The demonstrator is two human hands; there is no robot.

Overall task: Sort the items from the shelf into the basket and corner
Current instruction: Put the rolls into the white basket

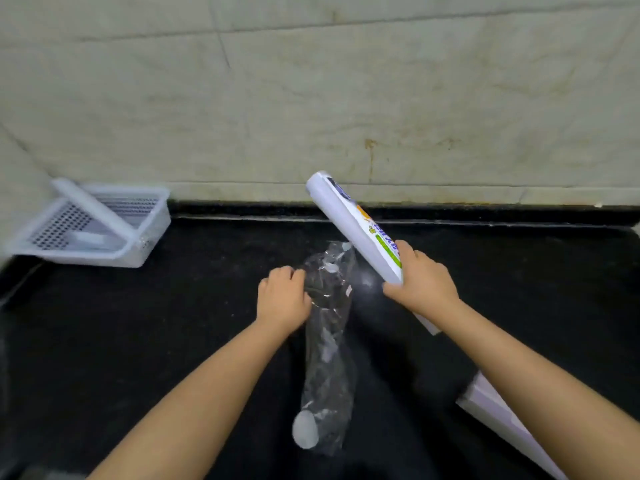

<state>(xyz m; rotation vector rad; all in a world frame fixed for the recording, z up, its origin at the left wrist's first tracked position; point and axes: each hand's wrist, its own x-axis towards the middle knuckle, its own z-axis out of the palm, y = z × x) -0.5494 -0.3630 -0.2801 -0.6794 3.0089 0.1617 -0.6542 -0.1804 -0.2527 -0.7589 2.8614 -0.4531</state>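
Note:
My right hand [420,284] grips a long white box [349,220] with green and orange print, tilted up and to the left above the black counter [173,323]. My left hand [284,299] holds the upper part of a clear plastic sleeve of dark items [329,358] that lies along the counter's middle; a white disc shows at its near end. A white perforated basket [93,230] sits in the far left corner with a long white box leaning across it.
Another white box [498,420] lies on the counter at the lower right, partly under my right forearm. A pale tiled wall [311,98] runs along the back of the counter. The counter edge drops off at the far left.

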